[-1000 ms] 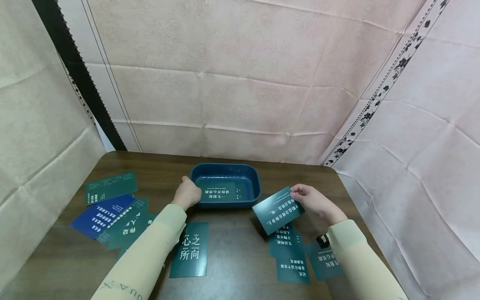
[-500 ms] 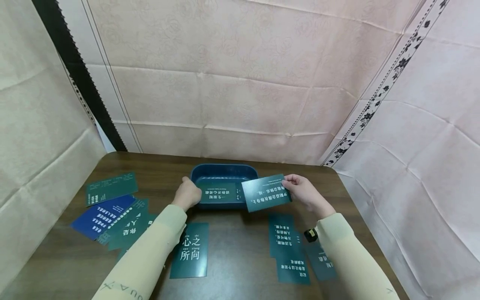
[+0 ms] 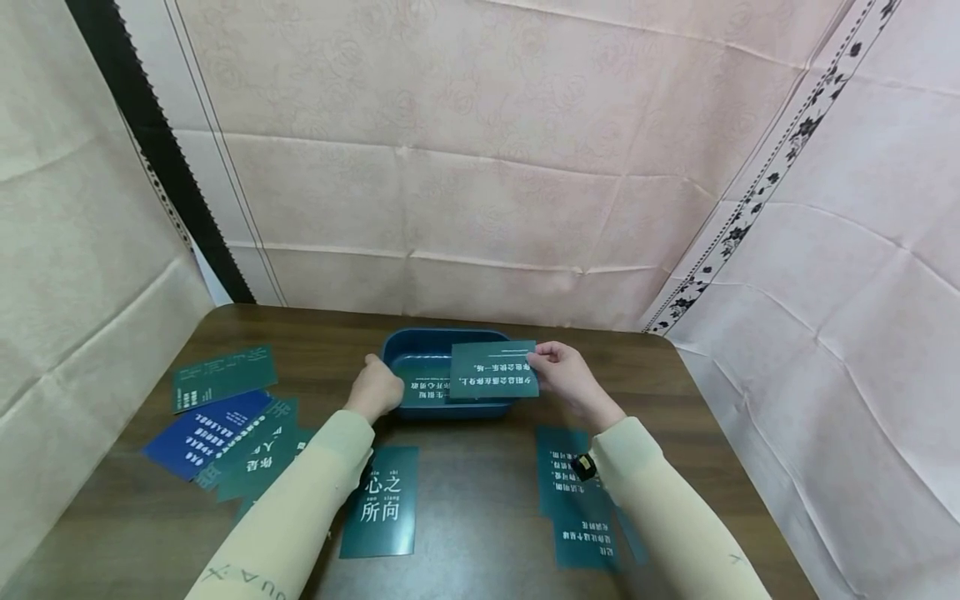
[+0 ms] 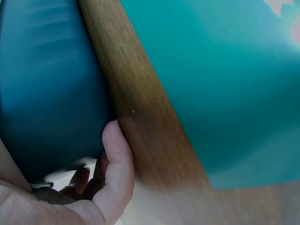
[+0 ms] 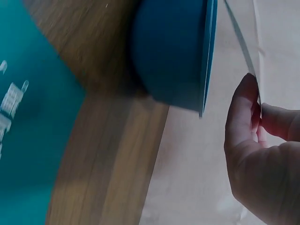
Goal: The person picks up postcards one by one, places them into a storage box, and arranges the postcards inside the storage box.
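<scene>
My right hand (image 3: 573, 379) pinches the right edge of a green printed card (image 3: 491, 371), held over the right half of a dark blue tray (image 3: 405, 337). In the right wrist view the card (image 5: 241, 40) appears edge-on between thumb and fingers, apart from the tray's rim (image 5: 208, 61). Another green card (image 3: 426, 390) lies inside the tray, partly covered by the held one. My left hand (image 3: 375, 388) grips the tray's left end; the left wrist view shows its fingers (image 4: 117, 150) curled against the tray's wall (image 4: 51, 93).
A green card (image 3: 378, 500) lies near the left forearm. Several overlapping green cards (image 3: 585, 537) lie at right, partly under the right forearm. At left are a blue card (image 3: 206, 433) and several green cards (image 3: 225, 377). A cloth wall (image 3: 465, 208) stands behind the wooden table (image 3: 480, 533).
My right hand has carried the green card left and away from me, from above the right-hand cards to over the tray, levelling it out. My left hand has stayed at the tray.
</scene>
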{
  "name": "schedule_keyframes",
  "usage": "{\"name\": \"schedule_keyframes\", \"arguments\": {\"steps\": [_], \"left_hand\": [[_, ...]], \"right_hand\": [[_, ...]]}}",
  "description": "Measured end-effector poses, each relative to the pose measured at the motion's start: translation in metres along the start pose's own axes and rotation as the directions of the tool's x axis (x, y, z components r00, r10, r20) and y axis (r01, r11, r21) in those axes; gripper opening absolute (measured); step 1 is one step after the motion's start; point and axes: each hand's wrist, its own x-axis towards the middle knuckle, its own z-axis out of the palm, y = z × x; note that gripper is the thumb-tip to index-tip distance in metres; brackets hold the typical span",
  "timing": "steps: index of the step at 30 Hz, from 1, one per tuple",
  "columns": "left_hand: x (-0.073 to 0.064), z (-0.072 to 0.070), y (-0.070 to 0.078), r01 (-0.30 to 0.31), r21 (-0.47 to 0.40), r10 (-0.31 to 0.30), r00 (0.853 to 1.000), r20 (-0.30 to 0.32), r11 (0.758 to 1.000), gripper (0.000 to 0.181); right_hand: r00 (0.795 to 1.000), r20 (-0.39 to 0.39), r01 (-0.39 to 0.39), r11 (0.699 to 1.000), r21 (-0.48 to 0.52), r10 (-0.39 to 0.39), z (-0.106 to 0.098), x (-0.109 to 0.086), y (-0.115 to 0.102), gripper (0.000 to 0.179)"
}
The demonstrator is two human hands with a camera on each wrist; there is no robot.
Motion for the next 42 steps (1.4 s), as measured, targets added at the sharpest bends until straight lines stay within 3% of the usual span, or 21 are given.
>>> {"name": "schedule_keyframes", "arguments": {"steps": [6,13,19,25,28,32,35,39,42], "left_hand": [[0.000,-0.001,0.000,0.003,0.005,-0.003,1.000,0.005,1.000,0.076],[0.002,0.000,-0.002,-0.014,0.023,0.014,1.000,0.001,1.000,0.076],[0.003,0.001,-0.003,-0.016,0.009,0.016,1.000,0.006,1.000,0.076],[0.001,0.000,-0.003,-0.011,-0.005,0.011,1.000,0.003,1.000,0.076],[0.000,-0.001,-0.002,-0.008,-0.006,0.008,1.000,0.001,1.000,0.075],[0.001,-0.002,-0.002,-0.004,-0.006,0.004,1.000,0.002,1.000,0.075],[0.002,-0.001,-0.003,-0.001,-0.007,0.001,1.000,0.008,1.000,0.075],[0.002,-0.001,-0.004,-0.004,-0.011,0.004,1.000,0.013,1.000,0.076],[0.002,-0.001,-0.004,-0.016,-0.011,0.016,1.000,0.014,1.000,0.076]], "right_hand": [[1.000,0.001,-0.011,1.000,0.002,0.011,0.027,0.010,0.000,0.028],[1.000,0.012,0.015,0.997,-0.073,-0.014,0.051,0.016,-0.008,0.021],[1.000,0.027,0.011,0.993,-0.114,-0.008,0.065,0.026,-0.007,0.019],[0.998,0.054,-0.031,0.995,-0.093,0.036,0.074,0.030,-0.007,0.022],[0.998,0.042,-0.043,0.988,-0.147,0.049,0.078,0.031,-0.009,0.020],[1.000,0.018,-0.013,0.935,-0.355,0.021,0.085,0.032,-0.012,0.014],[1.000,0.021,0.002,0.853,-0.521,0.010,0.090,0.034,-0.013,0.023],[0.999,0.029,-0.002,0.761,-0.649,0.028,0.094,0.036,-0.014,0.021],[0.999,0.035,0.001,0.718,-0.696,0.033,0.096,0.035,-0.012,0.031]]}}
